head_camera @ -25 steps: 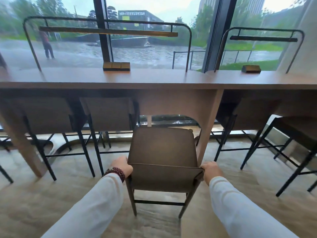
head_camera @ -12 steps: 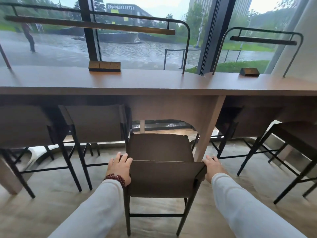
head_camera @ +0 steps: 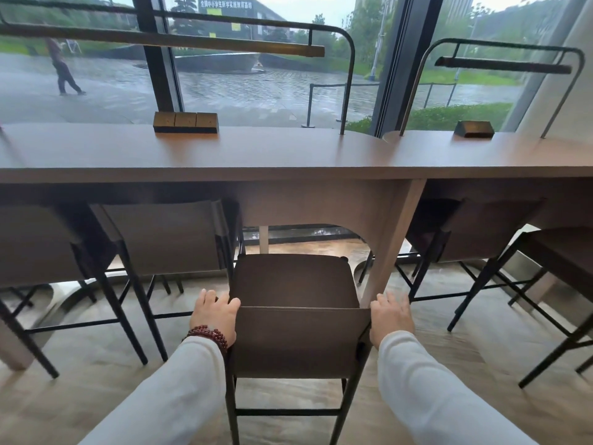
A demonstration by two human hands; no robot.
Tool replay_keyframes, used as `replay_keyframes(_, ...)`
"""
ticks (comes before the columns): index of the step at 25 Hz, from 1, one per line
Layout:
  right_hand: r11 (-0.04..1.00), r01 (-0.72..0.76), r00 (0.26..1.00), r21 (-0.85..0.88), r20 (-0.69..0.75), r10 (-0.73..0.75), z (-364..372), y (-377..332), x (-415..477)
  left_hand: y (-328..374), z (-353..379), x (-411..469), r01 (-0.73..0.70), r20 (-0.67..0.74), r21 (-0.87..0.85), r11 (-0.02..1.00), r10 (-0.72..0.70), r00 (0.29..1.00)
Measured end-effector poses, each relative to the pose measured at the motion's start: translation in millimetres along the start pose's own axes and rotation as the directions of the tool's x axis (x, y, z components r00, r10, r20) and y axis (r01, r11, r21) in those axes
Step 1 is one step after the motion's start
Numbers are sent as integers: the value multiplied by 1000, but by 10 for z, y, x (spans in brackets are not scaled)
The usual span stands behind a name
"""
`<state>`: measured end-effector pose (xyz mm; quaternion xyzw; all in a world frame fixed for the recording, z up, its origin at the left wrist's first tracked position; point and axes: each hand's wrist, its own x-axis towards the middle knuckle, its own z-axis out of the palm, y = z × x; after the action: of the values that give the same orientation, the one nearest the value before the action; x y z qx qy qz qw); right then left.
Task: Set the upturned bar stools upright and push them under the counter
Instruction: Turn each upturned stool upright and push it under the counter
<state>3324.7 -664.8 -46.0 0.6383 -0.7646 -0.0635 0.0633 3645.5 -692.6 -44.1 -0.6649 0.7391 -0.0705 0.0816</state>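
Observation:
A brown bar stool [head_camera: 293,281] with black metal legs stands upright in front of me, its seat reaching toward the wooden counter [head_camera: 288,155]. My left hand [head_camera: 215,313] lies against the left end of its low backrest with fingers stretched forward. My right hand [head_camera: 390,314] lies against the right end the same way, fingers extended beside the counter's slanted support leg [head_camera: 390,252]. Both sleeves are white; a red bead bracelet is on my left wrist.
Two stools [head_camera: 163,236] are tucked under the counter on the left, two more [head_camera: 475,232] on the right, the far right one sticking out. Socket blocks [head_camera: 185,122] and lamp rails stand on the countertop. Windows behind. Wood floor around me.
My hands went from gripping the backrest ends to lying flat with fingers stretched out. The stool and I have moved closer to the counter.

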Motion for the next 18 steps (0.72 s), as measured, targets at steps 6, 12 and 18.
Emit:
replay_keyframes(6,931,352,934,94,-94,-343,89,42,140,162,-74,230,-97,59,-37,995,99,993)
replay_keyframes(12,903,413,910,119,-19,-413,-48,110,424,188,-230,408,-112,87,-32,993,114,990)
replay_keyframes(18,920,372,928,124,-17,-373,-238,70,928,157,-388,824,-95,45,40,995,93,995)
